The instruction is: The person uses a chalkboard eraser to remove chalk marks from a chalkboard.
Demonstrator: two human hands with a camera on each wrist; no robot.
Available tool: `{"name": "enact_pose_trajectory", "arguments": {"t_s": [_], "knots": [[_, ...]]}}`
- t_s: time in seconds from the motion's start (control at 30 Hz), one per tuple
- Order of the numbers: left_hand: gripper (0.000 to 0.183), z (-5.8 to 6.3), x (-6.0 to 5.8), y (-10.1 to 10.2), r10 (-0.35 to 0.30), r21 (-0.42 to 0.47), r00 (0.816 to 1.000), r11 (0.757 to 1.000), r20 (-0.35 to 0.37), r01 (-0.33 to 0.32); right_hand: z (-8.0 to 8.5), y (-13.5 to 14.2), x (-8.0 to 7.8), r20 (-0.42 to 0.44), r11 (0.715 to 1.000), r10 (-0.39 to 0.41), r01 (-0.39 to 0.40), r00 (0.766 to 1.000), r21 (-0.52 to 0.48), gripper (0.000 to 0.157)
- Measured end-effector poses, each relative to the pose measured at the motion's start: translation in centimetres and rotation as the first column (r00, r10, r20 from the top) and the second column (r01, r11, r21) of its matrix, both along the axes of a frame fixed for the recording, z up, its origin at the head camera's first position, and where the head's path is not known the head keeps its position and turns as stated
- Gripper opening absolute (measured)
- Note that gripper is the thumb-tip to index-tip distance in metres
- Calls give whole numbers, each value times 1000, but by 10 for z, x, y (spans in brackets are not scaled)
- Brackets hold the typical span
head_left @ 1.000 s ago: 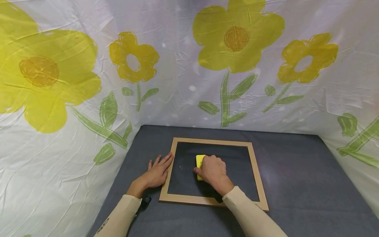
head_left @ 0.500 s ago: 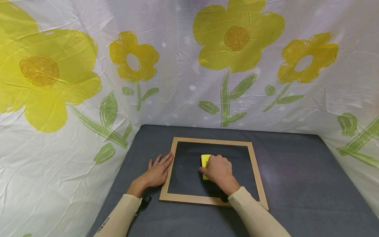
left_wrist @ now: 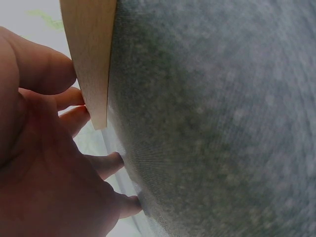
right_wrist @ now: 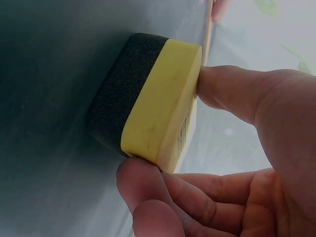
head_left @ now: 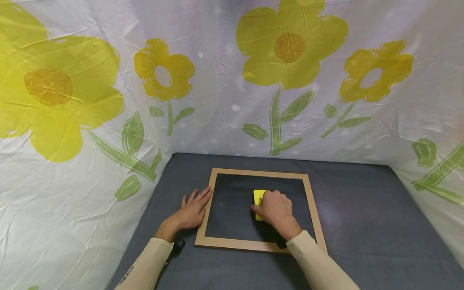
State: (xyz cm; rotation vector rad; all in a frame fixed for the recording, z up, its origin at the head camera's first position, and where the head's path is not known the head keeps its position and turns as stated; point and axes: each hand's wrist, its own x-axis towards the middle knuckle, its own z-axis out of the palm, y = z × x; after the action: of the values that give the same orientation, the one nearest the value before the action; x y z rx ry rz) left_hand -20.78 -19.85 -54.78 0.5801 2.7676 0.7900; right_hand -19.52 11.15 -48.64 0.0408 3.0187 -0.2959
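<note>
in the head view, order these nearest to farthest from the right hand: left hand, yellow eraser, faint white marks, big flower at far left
1. Yellow eraser: in the right hand
2. Faint white marks: on the left part of the board
3. Left hand: at the board's left edge
4. Big flower: far left

Pinched in the right hand (head_left: 276,207), thumb at one end and fingers at the other: a block eraser (right_wrist: 150,96), bright yellow above with small dark print, black foam beneath. Set foam side down near the middle of a chalkboard (head_left: 233,225), long side running front to back. Laid flat on the grey desk (head_left: 362,213), the chalkboard, dark and rectangular, bordered by a pale wooden frame (head_left: 261,174). Left of the block eraser, faint whitish marks (head_left: 222,205) on the dark surface. Touching the frame's left side, the left hand (head_left: 191,212), fingers spread.
</note>
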Motion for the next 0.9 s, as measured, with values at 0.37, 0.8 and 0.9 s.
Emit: {"name": "enact_pose_trajectory", "arguments": {"t_s": [0.37,0.8,0.9], "knots": [[65,2,1,-1,-18,23,1000,1000,-9,18,1,14,2,0,999,-33,33,999,12,62],[64,8,3,2,-9,-75,1000,997,10,9,4,35,6,6,999,-51,51,999,2,62],[64,9,4,2,-8,-80,1000,997,10,9,4,40,8,4,998,-55,55,998,-2,62]]}}
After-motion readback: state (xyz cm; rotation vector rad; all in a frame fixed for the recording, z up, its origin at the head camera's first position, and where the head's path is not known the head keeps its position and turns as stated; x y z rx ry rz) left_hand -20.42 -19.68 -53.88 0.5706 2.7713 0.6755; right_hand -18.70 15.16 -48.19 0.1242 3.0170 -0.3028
